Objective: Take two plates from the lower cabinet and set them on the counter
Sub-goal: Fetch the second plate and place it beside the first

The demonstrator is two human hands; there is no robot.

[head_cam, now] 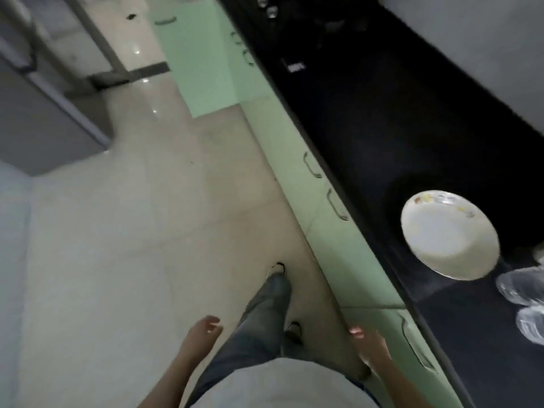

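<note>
On the dark surface [382,128] at right lies one white plate [450,234], possibly a stack, though blur prevents a count; the task thus appears at least half complete. Both hands hang empty: left hand [203,328] and right hand [365,340], fingers loosely spread. Four cabinet handles show nearby along the pale green lower cabinets [294,136]; two clear glass items [524,307] stand just beside the plate.
</note>
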